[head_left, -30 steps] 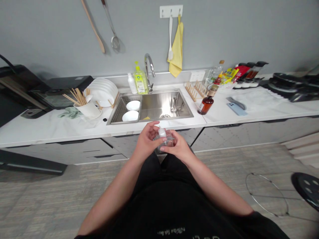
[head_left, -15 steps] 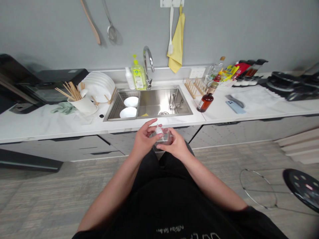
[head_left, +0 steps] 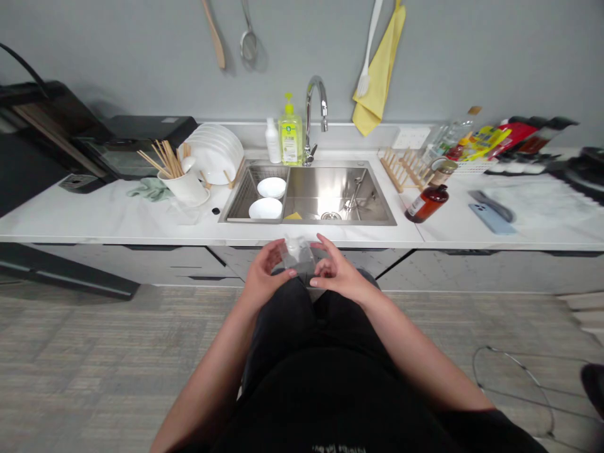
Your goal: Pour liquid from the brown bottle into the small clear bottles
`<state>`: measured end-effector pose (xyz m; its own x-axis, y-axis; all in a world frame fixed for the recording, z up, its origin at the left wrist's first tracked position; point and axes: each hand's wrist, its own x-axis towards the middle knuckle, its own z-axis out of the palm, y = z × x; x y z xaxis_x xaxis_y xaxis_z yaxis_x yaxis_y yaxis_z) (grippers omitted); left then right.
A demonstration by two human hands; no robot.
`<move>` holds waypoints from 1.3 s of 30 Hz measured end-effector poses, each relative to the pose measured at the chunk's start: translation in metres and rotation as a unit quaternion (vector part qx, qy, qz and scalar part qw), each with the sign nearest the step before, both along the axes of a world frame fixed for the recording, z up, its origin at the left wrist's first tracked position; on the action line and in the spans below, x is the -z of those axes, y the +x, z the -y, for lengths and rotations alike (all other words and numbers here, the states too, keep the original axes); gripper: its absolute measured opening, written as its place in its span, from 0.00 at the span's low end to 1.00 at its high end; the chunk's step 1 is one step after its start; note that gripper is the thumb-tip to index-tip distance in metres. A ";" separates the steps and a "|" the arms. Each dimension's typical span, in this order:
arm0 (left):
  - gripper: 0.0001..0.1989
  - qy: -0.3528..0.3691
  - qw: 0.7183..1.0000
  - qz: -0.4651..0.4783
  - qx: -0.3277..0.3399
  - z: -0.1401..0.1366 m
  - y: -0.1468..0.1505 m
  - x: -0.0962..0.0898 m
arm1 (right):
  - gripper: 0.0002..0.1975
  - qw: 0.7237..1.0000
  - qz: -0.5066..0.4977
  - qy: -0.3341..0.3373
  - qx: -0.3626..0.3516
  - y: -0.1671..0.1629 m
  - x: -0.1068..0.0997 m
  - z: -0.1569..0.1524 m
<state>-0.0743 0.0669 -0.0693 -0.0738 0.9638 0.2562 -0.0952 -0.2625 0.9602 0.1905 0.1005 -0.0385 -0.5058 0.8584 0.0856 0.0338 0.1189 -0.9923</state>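
In my left hand [head_left: 268, 270] is a small clear, square-sided container [head_left: 299, 257] with a white pump-like piece at its top. My thumb is at its near side and my fingers go round its left side. My right hand [head_left: 338, 269] is just to the right, thumb and fingers apart, its index finger close to the container's upper edge; whether it touches is hard to tell. Both hands are in front of the counter edge, above my lap. Beyond them is the steel sink [head_left: 325, 189], with two white bowls [head_left: 267, 209] in the rack at its left.
Right of the sink stand a brown bottle [head_left: 427, 202], a wooden rack [head_left: 401, 170] and a blue phone [head_left: 491, 218]. A green soap bottle [head_left: 290, 138] stands by the faucet [head_left: 309, 113]. To the left are a chopstick holder [head_left: 185, 189], plates [head_left: 219, 148] and a green cloth [head_left: 150, 189].
My right hand has let go of the clear container and opened beside it. The left hand has shifted from the white top onto the container's side. The view has turned left.
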 end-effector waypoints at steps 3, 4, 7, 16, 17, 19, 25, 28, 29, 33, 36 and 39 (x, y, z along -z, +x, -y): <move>0.45 0.008 0.979 -0.027 -0.202 -0.017 -0.069 0.002 | 0.41 0.981 0.114 0.132 0.088 0.012 0.006 -0.032; 0.44 0.002 0.963 -0.046 -0.265 -0.022 -0.095 0.004 | 0.32 0.966 0.154 0.171 0.118 0.019 0.010 -0.044; 0.38 -0.018 0.905 -0.110 -0.412 -0.030 -0.171 0.008 | 0.20 0.921 0.237 0.252 0.182 0.040 0.023 -0.079; 0.37 -0.129 0.803 -0.184 -0.552 -0.049 -0.295 0.025 | 0.21 0.901 0.287 0.267 0.184 0.060 0.060 -0.130; 0.37 -0.141 0.803 -0.186 -0.548 -0.053 -0.299 0.026 | 0.21 0.902 0.288 0.261 0.187 0.061 0.061 -0.132; 0.37 -0.155 0.802 -0.189 -0.546 -0.061 -0.302 0.025 | 0.21 0.906 0.286 0.247 0.190 0.061 0.061 -0.134; 0.39 -0.146 0.798 -0.207 -0.547 -0.072 -0.295 0.022 | 0.21 0.920 0.276 0.211 0.181 0.065 0.057 -0.136; 0.40 -0.145 0.800 -0.208 -0.544 -0.078 -0.293 0.021 | 0.21 0.922 0.274 0.209 0.179 0.065 0.055 -0.136; 0.39 -0.149 0.799 -0.209 -0.543 -0.081 -0.293 0.021 | 0.20 0.922 0.273 0.210 0.179 0.065 0.055 -0.136; 0.43 -0.169 0.801 -0.212 -0.533 -0.085 -0.291 0.017 | 0.19 0.923 0.268 0.210 0.178 0.066 0.056 -0.137; 0.49 -0.151 0.774 -0.261 -0.557 -0.075 -0.280 0.011 | 0.19 0.926 0.257 0.213 0.177 0.066 0.055 -0.137; 0.42 -0.062 0.717 -0.365 -0.590 -0.069 -0.257 0.002 | 0.18 0.929 0.248 0.213 0.174 0.067 0.054 -0.135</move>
<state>-0.3316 0.1357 -0.0714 -0.7470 0.3583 0.5601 0.6634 0.3446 0.6642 0.2575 0.2359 -0.0927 -0.2712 0.9194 0.2850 0.5841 0.3925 -0.7105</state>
